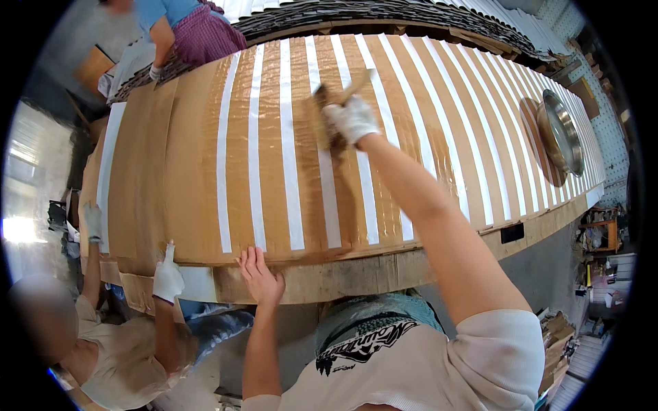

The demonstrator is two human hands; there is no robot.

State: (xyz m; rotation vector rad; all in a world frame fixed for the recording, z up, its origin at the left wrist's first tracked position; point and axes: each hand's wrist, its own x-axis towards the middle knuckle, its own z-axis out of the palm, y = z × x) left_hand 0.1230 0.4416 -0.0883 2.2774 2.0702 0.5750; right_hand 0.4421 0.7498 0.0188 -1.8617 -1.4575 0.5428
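My right hand, in a white glove, grips a wide brush with a light wooden handle; motion blurs it. The brush is over brown sheets laid out in a row, with white strips between the brown bands. Around the brush and to its left the surface looks wet and glossy; a darker wet band runs below it. My bare left hand lies at the near edge of the sheets, fingers stretched out and holding nothing.
A round metal basin stands on the sheets at the right. A co-worker's gloved hands are at the left end, by a plain brown sheet. Another person stands at the far left. Stacked dark sheets line the far side.
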